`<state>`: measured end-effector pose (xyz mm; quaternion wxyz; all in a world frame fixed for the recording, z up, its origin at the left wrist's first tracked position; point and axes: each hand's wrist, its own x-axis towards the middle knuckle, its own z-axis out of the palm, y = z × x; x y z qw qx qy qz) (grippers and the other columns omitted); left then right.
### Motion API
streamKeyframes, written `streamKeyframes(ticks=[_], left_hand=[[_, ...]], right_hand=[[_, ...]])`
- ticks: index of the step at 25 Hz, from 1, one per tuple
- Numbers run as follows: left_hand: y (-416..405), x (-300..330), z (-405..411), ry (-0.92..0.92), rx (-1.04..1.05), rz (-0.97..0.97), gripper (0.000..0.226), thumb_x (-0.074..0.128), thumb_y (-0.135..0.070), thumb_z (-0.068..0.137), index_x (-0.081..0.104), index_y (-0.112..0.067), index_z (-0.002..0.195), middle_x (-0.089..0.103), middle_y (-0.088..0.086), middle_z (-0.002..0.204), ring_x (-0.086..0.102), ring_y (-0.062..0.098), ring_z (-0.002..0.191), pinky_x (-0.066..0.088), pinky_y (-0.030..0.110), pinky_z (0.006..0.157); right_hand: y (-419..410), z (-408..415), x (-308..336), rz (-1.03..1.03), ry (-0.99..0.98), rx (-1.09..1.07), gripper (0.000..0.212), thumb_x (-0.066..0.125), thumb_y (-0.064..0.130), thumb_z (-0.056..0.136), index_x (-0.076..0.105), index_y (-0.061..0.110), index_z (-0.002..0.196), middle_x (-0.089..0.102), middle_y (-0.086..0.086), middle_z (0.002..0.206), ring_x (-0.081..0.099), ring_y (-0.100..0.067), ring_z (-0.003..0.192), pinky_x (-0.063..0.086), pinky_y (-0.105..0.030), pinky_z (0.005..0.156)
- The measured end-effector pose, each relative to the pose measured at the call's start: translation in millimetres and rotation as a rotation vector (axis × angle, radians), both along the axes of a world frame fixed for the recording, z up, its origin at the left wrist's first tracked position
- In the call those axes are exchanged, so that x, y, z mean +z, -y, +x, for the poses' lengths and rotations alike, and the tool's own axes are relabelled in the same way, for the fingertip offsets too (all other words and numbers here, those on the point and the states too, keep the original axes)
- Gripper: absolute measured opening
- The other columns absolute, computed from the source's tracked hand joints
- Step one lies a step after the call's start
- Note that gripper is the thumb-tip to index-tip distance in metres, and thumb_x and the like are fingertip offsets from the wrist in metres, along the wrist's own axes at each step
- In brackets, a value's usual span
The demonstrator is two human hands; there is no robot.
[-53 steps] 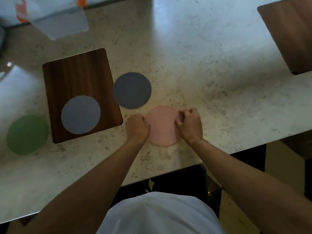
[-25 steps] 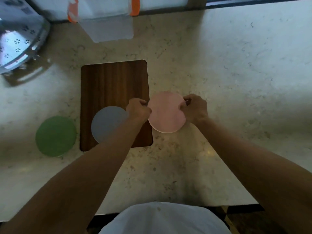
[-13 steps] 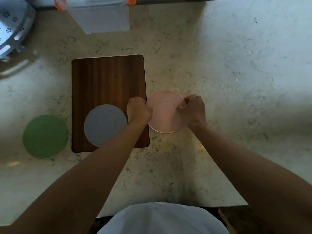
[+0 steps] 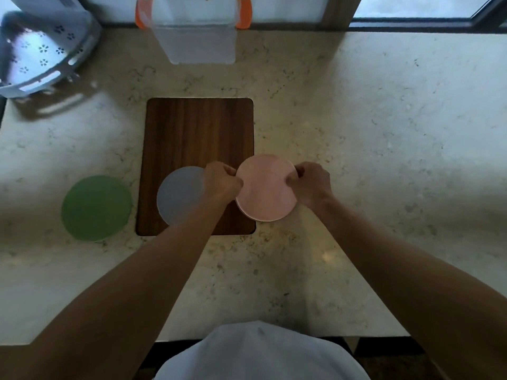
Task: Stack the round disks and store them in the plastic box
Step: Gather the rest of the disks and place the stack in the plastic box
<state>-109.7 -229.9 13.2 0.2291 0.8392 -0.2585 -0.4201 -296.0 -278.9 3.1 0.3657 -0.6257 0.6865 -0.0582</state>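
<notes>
A pink disk point(image 4: 266, 187) sits at the right edge of the wooden board point(image 4: 197, 133). My left hand point(image 4: 222, 182) pinches its left rim and my right hand point(image 4: 311, 185) pinches its right rim. A pale second rim shows under its lower left edge. On the board's near left part lies a light grey disk point(image 4: 178, 196), partly covered by my left wrist. A green disk point(image 4: 96, 208) rests on the counter left of the board. The clear plastic box point(image 4: 197, 37) with orange clips stands open at the back, against the wall.
A white perforated basket point(image 4: 35, 50) stands at the back left corner. The pale stone counter point(image 4: 384, 160) stretches to the right. Its front edge runs just in front of my body.
The pink disk, held in both hands, moved from the front of the counter up to where the dark grey disk lay. That dark disk no longer shows. My view shifted too.
</notes>
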Motion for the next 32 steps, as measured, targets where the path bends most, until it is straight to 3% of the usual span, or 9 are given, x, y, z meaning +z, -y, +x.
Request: streamKeyframes(ticks=[5,8,13,18,23,25,27,29,32], left_hand=[[-39,16,61,0.080,0.105,-0.041,0.018,0.073,-0.003,0.075,0.068,-0.019,0.075,0.070,0.004,0.083,0.069,0.023,0.083,0.061,0.045,0.077],[-62,19,102,0.077,0.156,-0.033,0.017,0.074,-0.002,0.069,0.071,-0.014,0.082,0.072,0.009,0.089,0.069,0.028,0.087,0.060,0.046,0.081],[-83,11,141,0.056,0.197,-0.023,0.027,0.072,0.001,0.066,0.064,-0.025,0.067,0.073,0.011,0.090,0.070,0.029,0.084,0.061,0.047,0.078],[-82,-4,153,0.045,0.136,0.023,0.033,0.073,-0.004,0.067,0.072,-0.011,0.100,0.073,0.014,0.101,0.070,0.031,0.090,0.060,0.044,0.082],[-86,-17,157,0.101,0.067,0.038,0.039,0.069,-0.007,0.074,0.067,-0.010,0.113,0.070,0.012,0.109,0.065,0.030,0.101,0.054,0.039,0.090],[-87,-19,157,0.150,0.004,0.022,0.034,0.066,-0.008,0.075,0.068,-0.009,0.109,0.070,0.012,0.109,0.065,0.031,0.101,0.051,0.033,0.083],[-86,-17,154,0.189,-0.058,0.022,0.015,0.063,-0.006,0.073,0.069,-0.014,0.084,0.068,0.011,0.095,0.066,0.033,0.096,0.048,0.032,0.075],[-85,-16,152,0.205,-0.110,0.032,0.023,0.060,-0.004,0.072,0.051,-0.023,0.063,0.057,0.005,0.081,0.065,0.034,0.088,0.049,0.035,0.069],[-83,-18,151,0.207,-0.108,0.041,0.008,0.060,-0.006,0.073,0.062,-0.008,0.080,0.056,0.006,0.083,0.060,0.031,0.080,0.047,0.034,0.063]], right_hand=[[-21,64,11,0.005,0.090,0.053,0.009,0.064,0.020,0.086,0.073,0.019,0.087,0.068,0.001,0.078,0.060,-0.007,0.065,0.039,-0.017,0.048],[-33,103,11,0.005,0.106,0.114,0.019,0.069,0.025,0.086,0.073,0.015,0.102,0.065,0.001,0.087,0.060,-0.015,0.078,0.035,-0.015,0.050],[-42,146,3,0.043,0.087,0.146,0.023,0.070,0.025,0.087,0.072,0.015,0.108,0.069,-0.001,0.098,0.061,-0.015,0.087,0.041,-0.020,0.060],[-45,158,-8,0.036,0.052,0.142,0.031,0.071,0.023,0.087,0.068,0.010,0.115,0.069,-0.006,0.108,0.061,-0.016,0.090,0.038,-0.018,0.059],[-54,162,-14,-0.005,0.003,0.186,0.044,0.069,0.024,0.089,0.059,0.007,0.128,0.067,-0.009,0.119,0.061,-0.017,0.098,0.044,-0.021,0.069],[-60,164,-16,-0.026,-0.007,0.191,0.044,0.066,0.025,0.091,0.058,0.008,0.130,0.067,-0.009,0.120,0.065,-0.023,0.104,0.049,-0.022,0.069],[-63,167,-18,-0.046,-0.038,0.182,0.042,0.064,0.027,0.091,0.059,0.010,0.130,0.066,-0.009,0.121,0.065,-0.024,0.104,0.054,-0.027,0.074],[-64,171,-19,-0.043,-0.072,0.153,0.041,0.066,0.027,0.089,0.060,0.012,0.127,0.059,-0.009,0.125,0.060,-0.024,0.108,0.054,-0.032,0.084],[-59,174,-16,0.012,-0.073,0.080,0.042,0.073,0.023,0.083,0.059,0.012,0.121,0.050,-0.010,0.128,0.053,-0.027,0.114,0.051,-0.035,0.093]])
